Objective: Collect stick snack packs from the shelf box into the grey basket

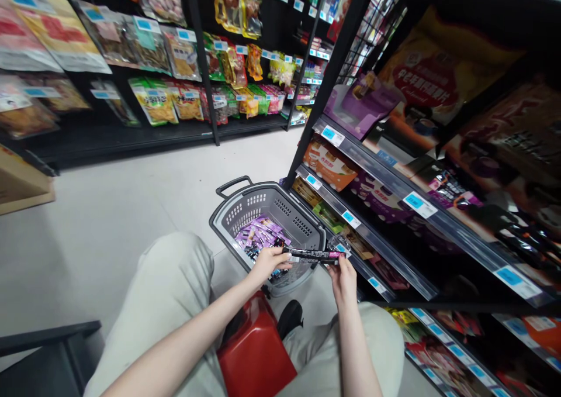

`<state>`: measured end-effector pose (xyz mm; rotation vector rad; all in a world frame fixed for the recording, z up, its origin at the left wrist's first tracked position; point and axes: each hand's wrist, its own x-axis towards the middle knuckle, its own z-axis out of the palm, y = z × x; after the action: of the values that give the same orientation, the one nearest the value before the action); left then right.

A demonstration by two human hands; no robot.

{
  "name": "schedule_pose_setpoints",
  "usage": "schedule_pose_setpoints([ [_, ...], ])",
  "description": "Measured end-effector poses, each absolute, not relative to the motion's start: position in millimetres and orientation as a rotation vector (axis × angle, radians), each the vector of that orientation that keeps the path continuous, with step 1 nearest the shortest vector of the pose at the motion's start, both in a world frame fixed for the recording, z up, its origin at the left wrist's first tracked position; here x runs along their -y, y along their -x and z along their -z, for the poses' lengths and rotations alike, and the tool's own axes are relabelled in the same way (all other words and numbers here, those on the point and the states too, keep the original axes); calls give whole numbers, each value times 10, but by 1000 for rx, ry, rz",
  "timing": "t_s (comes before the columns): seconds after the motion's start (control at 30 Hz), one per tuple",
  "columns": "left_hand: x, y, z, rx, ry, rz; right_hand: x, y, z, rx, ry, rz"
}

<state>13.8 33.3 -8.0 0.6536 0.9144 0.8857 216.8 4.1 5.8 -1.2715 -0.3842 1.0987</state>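
Observation:
Stretched between my two hands is a thin black snack packet (313, 255) with a pink patch near its right end. My left hand (270, 263) pinches the left end, and my right hand (344, 277) grips the right end. Directly beneath it stands a grey shopping basket (225, 233) on the floor, its handle folded out at the far left. Purple snack packets (260, 231) lie loose inside the basket, with some dark ones beside them, partly hidden by my left hand.
Close on the right rises a shelf rack (377, 245) with boxed snacks and price tags. Bagged snacks (153, 102) fill another rack across the aisle. A red stool (256, 350) is between my legs. At the left edge sits a cardboard box (24, 183).

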Motion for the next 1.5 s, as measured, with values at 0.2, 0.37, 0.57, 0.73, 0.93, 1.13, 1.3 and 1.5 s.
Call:
schedule_pose_setpoints([
  [0.2, -336, -137, 84, -927, -638, -884, -31, -2157, -87, 413, 1294, -1102],
  [0.37, -337, -131, 101, -910, -655, -876, -28, -2164, -78, 385, 1286, -1117],
  [0.57, -336, -128, 61, -928, -659, -858, -28, -2168, -74, 361, 1270, -1123],
  [0.73, -336, -126, 61, -923, -662, -872, -32, -2169, -71, 373, 1297, -1119],
  [0.93, -329, -127, 65, -926, -661, -881, -33, -2165, -78, 371, 1317, -1102],
  [1.13, -330, -130, 62, -940, -659, -893, -32, -2163, -77, 396, 1334, -1106],
  [1.3, -327, -129, 46, -927, -636, -902, -28, -2159, -73, 385, 1331, -1128],
  [1.5, -324, -124, 44, -915, -624, -919, -25, -2153, -76, 383, 1313, -1118],
])
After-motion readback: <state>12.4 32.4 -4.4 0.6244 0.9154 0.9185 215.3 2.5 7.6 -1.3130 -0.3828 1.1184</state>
